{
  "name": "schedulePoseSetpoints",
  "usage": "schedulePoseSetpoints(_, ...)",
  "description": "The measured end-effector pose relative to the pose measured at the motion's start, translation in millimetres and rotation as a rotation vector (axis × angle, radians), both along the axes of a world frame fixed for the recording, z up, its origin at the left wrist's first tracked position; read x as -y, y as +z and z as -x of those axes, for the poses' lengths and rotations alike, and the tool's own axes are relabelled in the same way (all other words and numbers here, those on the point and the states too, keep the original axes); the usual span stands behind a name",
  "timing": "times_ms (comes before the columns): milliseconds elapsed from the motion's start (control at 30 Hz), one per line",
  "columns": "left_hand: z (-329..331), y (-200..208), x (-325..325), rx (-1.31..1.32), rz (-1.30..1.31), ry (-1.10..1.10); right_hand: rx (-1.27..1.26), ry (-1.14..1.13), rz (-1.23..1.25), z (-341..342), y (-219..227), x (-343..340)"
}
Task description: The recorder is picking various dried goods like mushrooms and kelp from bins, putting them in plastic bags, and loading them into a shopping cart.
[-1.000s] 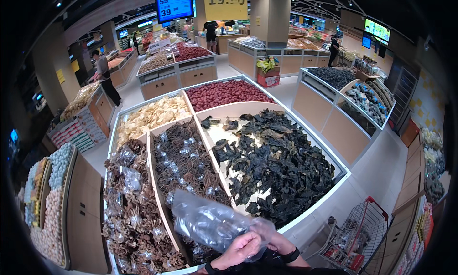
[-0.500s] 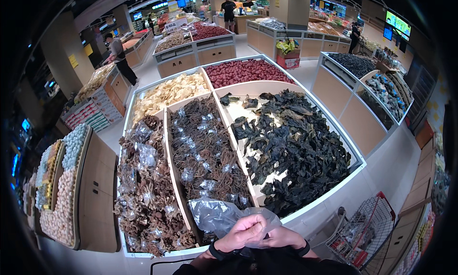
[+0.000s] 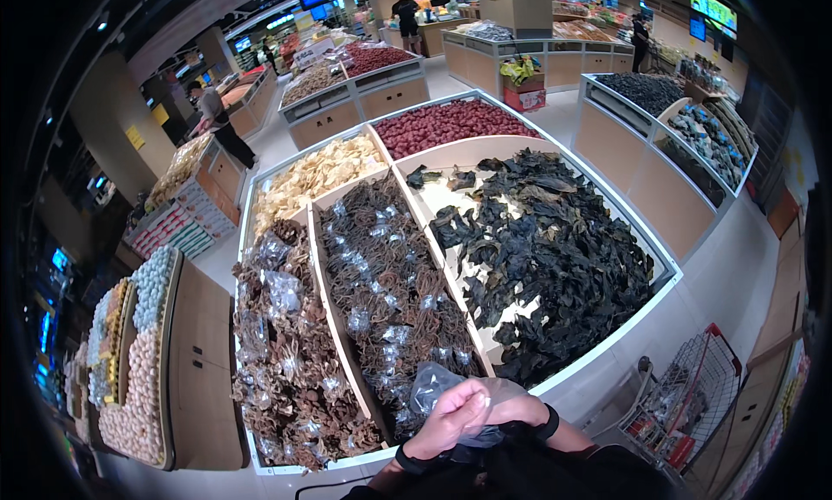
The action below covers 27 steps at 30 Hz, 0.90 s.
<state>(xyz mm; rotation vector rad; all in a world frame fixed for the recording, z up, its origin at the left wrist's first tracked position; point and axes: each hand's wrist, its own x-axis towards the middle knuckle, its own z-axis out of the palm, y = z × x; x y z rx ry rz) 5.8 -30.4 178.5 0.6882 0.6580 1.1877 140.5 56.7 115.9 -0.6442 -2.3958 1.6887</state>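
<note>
At the near edge of a divided display bin, my left hand (image 3: pixel 454 417) is closed, with its fingers pinching a clear plastic bag (image 3: pixel 428 384). My right hand (image 3: pixel 518 411) meets it from the right, closed on the same bag; its fingertips are partly hidden. The thin film bunches around both hands, and I see no goods in it. Beyond the bag lie dark stringy dried bundles (image 3: pixel 381 275) with shiny wrapping. Brown dried mushrooms (image 3: pixel 295 370) fill the compartment to the left, and black, leafy dried pieces (image 3: pixel 572 257) the one to the right.
Pale dried slices (image 3: pixel 325 171) and red dried fruit (image 3: pixel 459 127) occupy the bin's far compartments. A shopping cart (image 3: pixel 680 405) stands at right, an egg stand (image 3: pixel 143 387) at left. Other display counters (image 3: pixel 641 171) and several people are farther off.
The bag, spread out to the left earlier, is now more gathered at my hands. My hands stay together and appear slightly farther right. The whole view has shifted and tilted a little.
</note>
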Motion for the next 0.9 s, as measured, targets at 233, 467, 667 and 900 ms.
schedulePoseSetpoints(233, 17, -7, -9, 0.063, 0.063, 0.229, -0.325, 0.276, -0.246, -5, -33, -26)
schedulePoseSetpoints(467, 7, -14, -15, -0.022, 0.075, 0.144, -0.133, 0.261, -0.09, 1, -19, -11)
schedulePoseSetpoints(667, 12, -23, -5, -0.105, 0.076, 0.212, -0.324, 0.094, -0.304, 8, -41, -6)
schedulePoseSetpoints(900, 29, -26, 9, -0.495, -0.027, 0.297, -0.14, 0.115, -0.229, 0, -76, -26)
